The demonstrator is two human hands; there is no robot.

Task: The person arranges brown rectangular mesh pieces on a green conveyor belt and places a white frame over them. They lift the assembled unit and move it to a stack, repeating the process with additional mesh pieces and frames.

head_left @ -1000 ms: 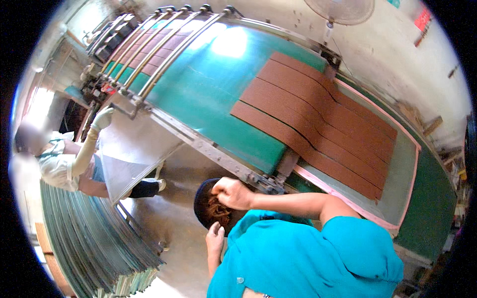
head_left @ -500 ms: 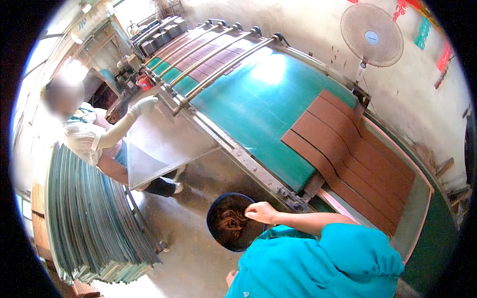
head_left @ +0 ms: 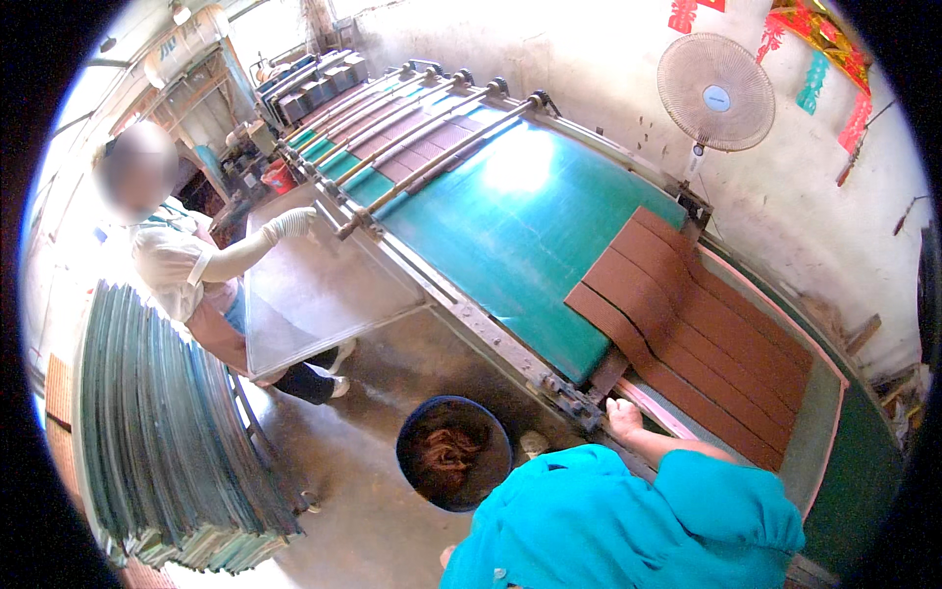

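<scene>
While brown ribbed strips [head_left: 736, 363] at right are mostly carried by a pink-edged grey mesh screen [head_left: 822, 407] (perhaps over half transferred), their upper-left ends are left on the green conveyor belt [head_left: 481, 245]; whether anything is grasped by the curled right hand [head_left: 623, 419] or mostly hidden left hand [head_left: 447, 557] cannot be told.

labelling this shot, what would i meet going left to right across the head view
Stack of thin panels, dark bucket, the person's right hand, round fan, teal hanging decoration.

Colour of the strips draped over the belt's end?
The strips are reddish-brown, seen in the head view.
</scene>
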